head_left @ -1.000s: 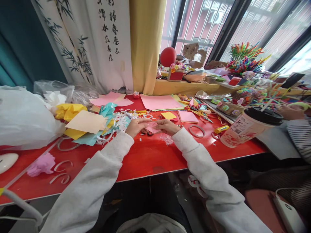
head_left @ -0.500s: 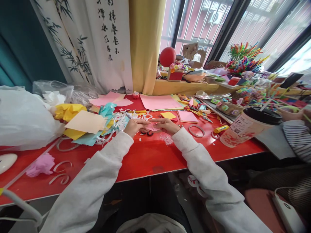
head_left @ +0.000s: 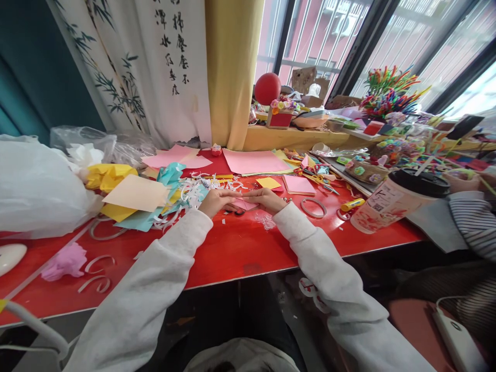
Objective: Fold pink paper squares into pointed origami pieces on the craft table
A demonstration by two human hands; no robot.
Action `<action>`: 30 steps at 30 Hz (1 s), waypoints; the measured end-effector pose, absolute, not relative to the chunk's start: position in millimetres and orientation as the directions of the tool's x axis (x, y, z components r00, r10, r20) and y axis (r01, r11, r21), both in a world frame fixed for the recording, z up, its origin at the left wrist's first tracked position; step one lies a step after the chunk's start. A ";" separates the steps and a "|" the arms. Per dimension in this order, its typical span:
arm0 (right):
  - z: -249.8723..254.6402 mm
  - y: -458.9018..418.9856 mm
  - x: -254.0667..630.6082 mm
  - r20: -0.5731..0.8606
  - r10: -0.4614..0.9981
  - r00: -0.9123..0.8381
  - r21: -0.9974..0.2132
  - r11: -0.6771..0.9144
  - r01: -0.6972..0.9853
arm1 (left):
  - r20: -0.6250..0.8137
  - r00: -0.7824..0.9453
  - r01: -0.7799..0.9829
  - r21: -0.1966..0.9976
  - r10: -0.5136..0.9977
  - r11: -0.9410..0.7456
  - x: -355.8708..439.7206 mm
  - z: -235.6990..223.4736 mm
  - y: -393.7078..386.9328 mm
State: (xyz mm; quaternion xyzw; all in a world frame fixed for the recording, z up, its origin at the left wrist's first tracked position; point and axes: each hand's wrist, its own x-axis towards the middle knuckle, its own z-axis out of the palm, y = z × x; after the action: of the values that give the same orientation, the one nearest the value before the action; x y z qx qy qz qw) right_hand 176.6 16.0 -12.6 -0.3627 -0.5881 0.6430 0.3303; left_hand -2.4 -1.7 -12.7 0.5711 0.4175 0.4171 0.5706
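Note:
Between my two hands is a small piece of pink paper (head_left: 245,205), held just above the red table (head_left: 236,258). My left hand (head_left: 217,202) pinches its left side, with the fingers stretched toward the right. From the other side my right hand (head_left: 267,200) grips it, and the fingertips of both hands meet along its upper edge. Dark scissor handles (head_left: 239,212) lie partly hidden under the paper. Behind my hands are a yellow paper square (head_left: 268,183) and a stack of pink paper squares (head_left: 298,185).
White paper shreds (head_left: 194,192) and coloured sheets (head_left: 135,194) lie to the left beside a white plastic bag (head_left: 39,186). On the right stand a drink cup (head_left: 382,201), a tape ring (head_left: 313,207) and a glue stick (head_left: 352,204). A co-worker's striped sleeve (head_left: 470,217) shows at far right.
My fingers have tilted the pink paper a little and cover more of the scissor handles. At far right the co-worker's hand has come into clearer view behind the cup.

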 end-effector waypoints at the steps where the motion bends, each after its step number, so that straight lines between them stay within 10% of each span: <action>1: -13.6 17.2 177.0 -0.074 0.863 -0.500 -0.997 -0.070 0.026 | -0.030 0.311 -0.011 0.999 0.950 0.036 -2.6 -12.1 -1.8; 30: -13.4 20.1 177.5 0.128 0.885 -0.448 -0.887 0.304 0.347 | -0.003 0.207 0.104 0.994 0.978 -0.019 -4.0 -22.0 5.1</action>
State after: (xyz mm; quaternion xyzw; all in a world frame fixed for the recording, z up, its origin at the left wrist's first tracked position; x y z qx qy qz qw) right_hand 177.5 20.1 -13.4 -0.4156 -0.7410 0.4184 0.3211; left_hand -4.0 5.1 -22.0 0.5771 0.4690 0.4200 0.5202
